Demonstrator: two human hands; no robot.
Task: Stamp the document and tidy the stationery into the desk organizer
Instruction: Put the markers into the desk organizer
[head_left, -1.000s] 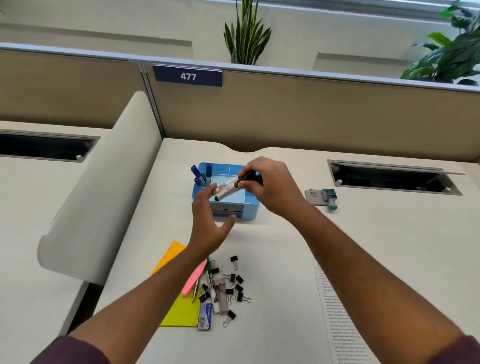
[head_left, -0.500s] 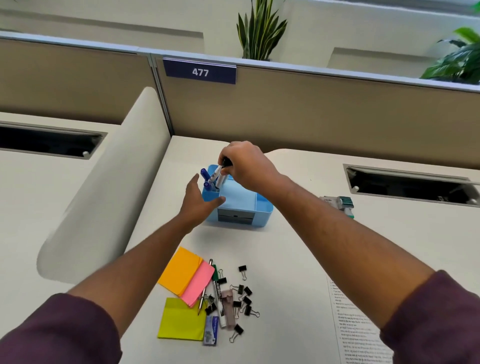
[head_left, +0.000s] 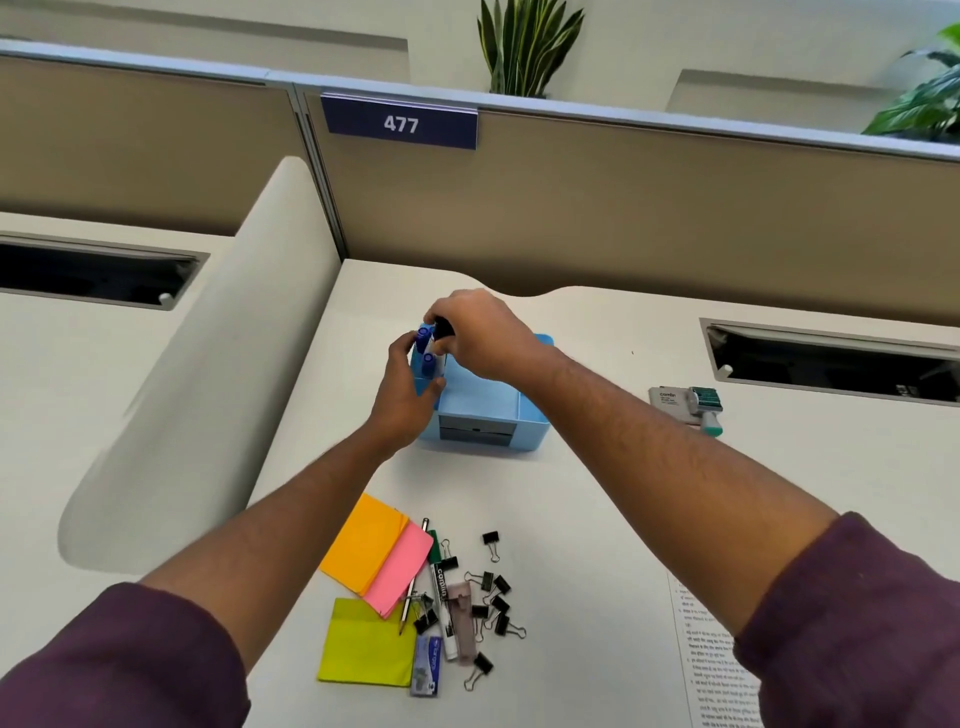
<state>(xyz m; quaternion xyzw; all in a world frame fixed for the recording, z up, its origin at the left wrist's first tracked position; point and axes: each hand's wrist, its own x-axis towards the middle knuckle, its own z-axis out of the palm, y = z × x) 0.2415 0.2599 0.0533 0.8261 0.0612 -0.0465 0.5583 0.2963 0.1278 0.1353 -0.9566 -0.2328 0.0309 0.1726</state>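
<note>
A light blue desk organizer (head_left: 488, 410) stands mid-desk. My right hand (head_left: 478, 335) pinches the black cap of a white marker (head_left: 441, 332) that stands upright in the organizer's left rear compartment beside two blue-capped markers (head_left: 427, 358). My left hand (head_left: 405, 395) cups the organizer's left side, thumb on its front wall, fingers near the blue caps. The stamp (head_left: 704, 405) and ink pad (head_left: 667, 401) lie to the right. The printed document (head_left: 709, 660) shows at the lower right, partly under my right sleeve.
Near the front lie orange (head_left: 361, 545), pink (head_left: 397, 569) and yellow sticky pads (head_left: 366, 642), a green-capped marker (head_left: 441, 592), a pen, a staples box (head_left: 427, 665), a small case and several black binder clips (head_left: 493, 597). A partition wall rises behind; cable slots open at both sides.
My right hand carried the black-capped marker from above the organizer down into the left rear compartment and stood it upright. My left hand closed in onto the organizer's left side.
</note>
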